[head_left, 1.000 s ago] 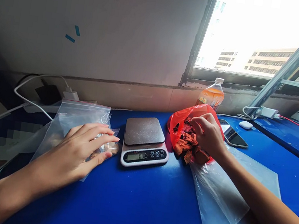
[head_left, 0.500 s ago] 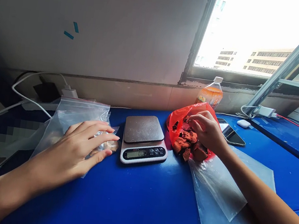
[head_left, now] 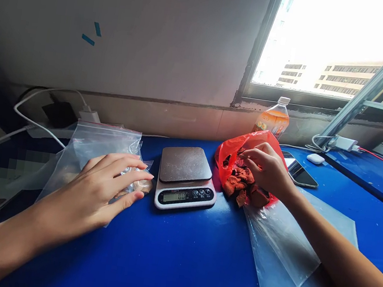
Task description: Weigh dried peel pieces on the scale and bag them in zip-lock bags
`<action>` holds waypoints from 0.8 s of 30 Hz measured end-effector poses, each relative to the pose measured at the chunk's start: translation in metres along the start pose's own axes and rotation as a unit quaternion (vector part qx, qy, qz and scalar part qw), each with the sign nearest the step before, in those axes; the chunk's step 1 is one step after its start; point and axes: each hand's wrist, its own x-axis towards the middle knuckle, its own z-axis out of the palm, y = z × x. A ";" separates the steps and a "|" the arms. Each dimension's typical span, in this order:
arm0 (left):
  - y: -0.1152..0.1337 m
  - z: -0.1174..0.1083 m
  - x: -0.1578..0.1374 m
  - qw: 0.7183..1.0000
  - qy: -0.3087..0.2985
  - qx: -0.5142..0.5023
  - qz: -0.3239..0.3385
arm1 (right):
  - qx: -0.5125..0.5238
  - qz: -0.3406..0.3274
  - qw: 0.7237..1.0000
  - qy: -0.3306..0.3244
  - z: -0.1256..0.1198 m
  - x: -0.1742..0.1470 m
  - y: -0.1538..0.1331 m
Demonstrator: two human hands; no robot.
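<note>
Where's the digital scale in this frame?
In the head view, the digital scale sits centrally on the blue table, between the clear bags near the left hand and the red bag at the right hand.

Glare whites out the window [head_left: 327, 39]; the wall [head_left: 164, 35] is dim, the pixelated left edge hard to read.

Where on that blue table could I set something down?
The widest bare patch of blue table lies in front of the scale, between the left hand and the flat clear plastic. Another lies right of the phone, between that plastic and the dark strip. It's crowded around the red bag and right hand, and the zip bags under the left.
</note>
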 end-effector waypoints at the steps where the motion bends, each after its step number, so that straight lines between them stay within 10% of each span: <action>1: 0.000 0.000 0.000 1.000 -0.008 -0.001 -0.004 | -0.006 0.002 1.000 -0.001 0.000 0.000 0.001; 24: 0.001 -0.002 -0.002 0.999 -0.037 -0.011 -0.018 | -0.012 -0.047 0.996 -0.069 -0.003 -0.003 0.004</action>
